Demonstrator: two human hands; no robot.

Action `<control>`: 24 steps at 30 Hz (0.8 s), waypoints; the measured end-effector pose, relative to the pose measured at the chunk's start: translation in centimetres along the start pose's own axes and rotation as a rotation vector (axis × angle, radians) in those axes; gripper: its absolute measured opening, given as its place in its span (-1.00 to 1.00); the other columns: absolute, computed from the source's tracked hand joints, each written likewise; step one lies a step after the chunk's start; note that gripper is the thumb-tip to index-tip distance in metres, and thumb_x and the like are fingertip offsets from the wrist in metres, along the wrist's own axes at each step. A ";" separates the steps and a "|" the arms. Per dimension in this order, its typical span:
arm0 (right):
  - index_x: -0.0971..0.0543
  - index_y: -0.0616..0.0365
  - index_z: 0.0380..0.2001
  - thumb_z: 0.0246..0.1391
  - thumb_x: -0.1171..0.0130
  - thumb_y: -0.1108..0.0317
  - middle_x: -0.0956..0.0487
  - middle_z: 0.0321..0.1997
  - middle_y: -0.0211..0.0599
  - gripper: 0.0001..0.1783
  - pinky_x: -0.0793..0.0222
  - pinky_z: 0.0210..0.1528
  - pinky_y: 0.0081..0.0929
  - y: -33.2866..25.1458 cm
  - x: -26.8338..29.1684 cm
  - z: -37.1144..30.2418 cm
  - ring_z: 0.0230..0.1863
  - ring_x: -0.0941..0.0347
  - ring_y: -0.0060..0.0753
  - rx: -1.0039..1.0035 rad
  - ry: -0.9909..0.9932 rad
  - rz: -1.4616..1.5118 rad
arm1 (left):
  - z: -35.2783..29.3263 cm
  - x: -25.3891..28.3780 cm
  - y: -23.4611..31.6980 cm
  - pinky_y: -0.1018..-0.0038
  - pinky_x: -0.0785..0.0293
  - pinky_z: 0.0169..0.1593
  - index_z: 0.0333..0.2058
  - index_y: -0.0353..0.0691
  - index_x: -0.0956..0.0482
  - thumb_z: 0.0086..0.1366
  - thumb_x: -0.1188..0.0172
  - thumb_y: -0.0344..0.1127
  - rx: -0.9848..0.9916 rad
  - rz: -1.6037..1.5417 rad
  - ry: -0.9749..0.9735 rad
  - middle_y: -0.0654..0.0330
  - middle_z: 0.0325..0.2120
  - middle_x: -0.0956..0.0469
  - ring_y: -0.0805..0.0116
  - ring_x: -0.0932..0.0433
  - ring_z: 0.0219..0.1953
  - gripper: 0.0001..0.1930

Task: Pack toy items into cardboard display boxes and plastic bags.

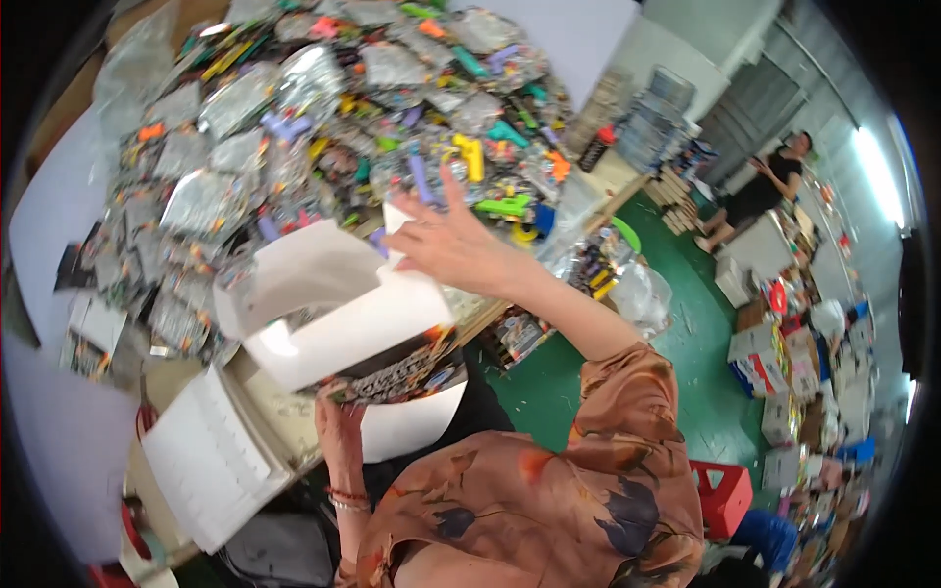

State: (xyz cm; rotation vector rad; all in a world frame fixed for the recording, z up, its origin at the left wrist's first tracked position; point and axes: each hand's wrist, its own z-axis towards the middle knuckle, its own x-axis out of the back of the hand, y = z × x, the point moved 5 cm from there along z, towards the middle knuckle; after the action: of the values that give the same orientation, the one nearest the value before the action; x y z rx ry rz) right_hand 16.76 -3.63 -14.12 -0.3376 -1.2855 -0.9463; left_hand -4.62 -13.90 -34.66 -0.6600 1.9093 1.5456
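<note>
An open cardboard box [343, 338], white inside with a dark printed outer side, is tilted in front of me above the table edge. My left hand [340, 436] grips its lower near side, and the box hides part of the fingers. Bracelets circle that wrist. At the box's right end, my right hand [456, 250] has a white flap between its thumb and fingers, with one finger raised. Beyond the box lies a big heap of clear plastic packets [211, 201] with colourful plastic parts, among them a yellow piece [470, 157] and a lime-green piece [505, 206].
A stack of white sheets [211, 456] lies at the table's near left. A dark bottle with a red cap [595, 149] stands at the far right. Beside the table are a clear bag [642, 299] and a red crate [720, 498]. Another person [765, 186] is across the room.
</note>
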 end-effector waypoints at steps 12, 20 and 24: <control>-0.21 -0.09 0.20 -0.03 0.03 0.48 -0.40 -0.04 -0.16 -0.36 -0.37 -0.07 -0.38 -11.2 -2.2 2.8 -0.01 -0.36 -0.15 0.189 -0.099 0.279 | -2.7 5.4 3.7 0.36 -0.42 0.01 0.00 -0.29 -0.31 0.39 0.18 -0.25 -0.047 0.011 0.019 0.09 -0.11 -0.48 0.32 -0.48 -0.07 -0.69; -0.13 -0.01 0.24 -0.18 -0.09 -0.25 -0.24 0.16 -0.05 -0.05 0.23 0.28 0.12 -16.6 -2.9 2.0 0.29 -0.03 -0.03 0.202 -0.258 0.094 | -4.3 9.5 3.7 0.23 -0.23 0.17 0.22 -0.19 -0.02 0.29 0.21 0.20 0.026 -0.137 -0.214 0.10 0.12 -0.27 0.17 -0.33 0.11 -0.30; -0.19 0.00 0.21 -0.21 -0.13 -0.23 -0.24 0.21 -0.15 -0.07 0.19 0.29 0.07 -17.7 -2.4 1.0 0.31 -0.01 -0.11 0.314 -0.249 0.214 | -4.0 10.9 8.4 0.18 -0.16 0.21 0.26 -0.16 0.07 0.27 0.34 0.30 -0.015 -0.380 0.000 0.03 0.17 -0.18 0.10 -0.21 0.19 -0.22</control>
State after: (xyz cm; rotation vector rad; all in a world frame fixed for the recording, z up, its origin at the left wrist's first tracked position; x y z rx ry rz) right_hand 2.87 -12.56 -20.94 -0.3454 -1.5657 -0.5213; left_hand -18.68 -16.29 -36.03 -0.9659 1.6547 1.3169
